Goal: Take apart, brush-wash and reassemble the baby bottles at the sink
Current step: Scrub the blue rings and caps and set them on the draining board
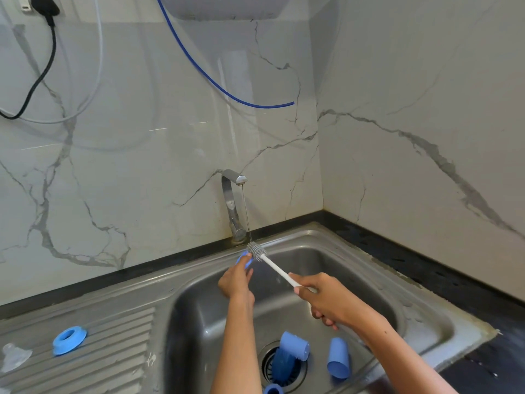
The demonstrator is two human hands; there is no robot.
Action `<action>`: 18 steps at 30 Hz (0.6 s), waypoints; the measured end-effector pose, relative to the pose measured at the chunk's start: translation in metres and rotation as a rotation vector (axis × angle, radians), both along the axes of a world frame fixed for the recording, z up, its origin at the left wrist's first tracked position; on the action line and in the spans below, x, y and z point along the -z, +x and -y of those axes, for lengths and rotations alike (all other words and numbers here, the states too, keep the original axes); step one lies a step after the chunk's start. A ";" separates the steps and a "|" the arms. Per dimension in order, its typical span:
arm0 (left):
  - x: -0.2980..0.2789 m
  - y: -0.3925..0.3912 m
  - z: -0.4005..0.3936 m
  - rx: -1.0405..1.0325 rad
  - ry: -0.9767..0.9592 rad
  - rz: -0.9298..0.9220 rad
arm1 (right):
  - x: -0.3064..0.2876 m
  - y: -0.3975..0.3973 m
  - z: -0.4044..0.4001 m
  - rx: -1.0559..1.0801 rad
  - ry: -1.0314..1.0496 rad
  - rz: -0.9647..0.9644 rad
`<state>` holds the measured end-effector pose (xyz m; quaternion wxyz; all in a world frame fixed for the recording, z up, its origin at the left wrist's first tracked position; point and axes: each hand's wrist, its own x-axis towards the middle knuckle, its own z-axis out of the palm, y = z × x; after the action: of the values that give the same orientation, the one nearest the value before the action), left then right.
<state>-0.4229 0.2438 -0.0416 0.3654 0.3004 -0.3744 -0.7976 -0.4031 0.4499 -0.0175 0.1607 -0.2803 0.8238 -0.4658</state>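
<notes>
At the near edge of the steel sink (420,322), a small blue ring (273,389) lies in the basin, partly cut off by the picture's lower edge. Just beyond it, a blue baby bottle (289,354) lies tipped over the round drain (298,373). Beside it to the right, a blue cap (338,357) lies on the basin floor, its open end facing the viewer.

On the ribbed draining board at the left, a blue screw collar (69,339) sits flat near the board's middle, and a clear silicone teat (12,356) rests by the left edge.

Two bare forearms reach over the basin. The right hand (326,300) has its fingers curled around the white handle of a bottle brush (277,269). The brush slants up and left, its grey bristled head at the basin's far edge, under a thin stream of water (246,214) falling from the chrome tap (231,203). The left hand (235,280) pinches a small blue bottle part (243,259) in its fingertips; the part touches the brush head. What kind of part it is cannot be told.

Behind the tap rises a marble-patterned wall, with a blue hose (216,83) and a black cable (42,66) hanging across it.
</notes>
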 end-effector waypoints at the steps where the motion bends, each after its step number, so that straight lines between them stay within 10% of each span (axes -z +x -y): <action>1: -0.001 0.000 0.001 0.002 -0.021 -0.003 | 0.000 -0.001 -0.001 -0.002 -0.001 0.007; 13: -0.009 0.001 -0.003 0.423 -0.118 -0.037 | -0.001 -0.002 0.008 0.017 -0.032 -0.030; 18: -0.009 -0.003 -0.006 0.478 0.127 -0.164 | -0.004 0.004 0.006 -0.023 -0.025 -0.058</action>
<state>-0.4263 0.2496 -0.0327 0.1763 0.1600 -0.3531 -0.9048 -0.3996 0.4442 -0.0131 0.1385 -0.3054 0.8189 -0.4658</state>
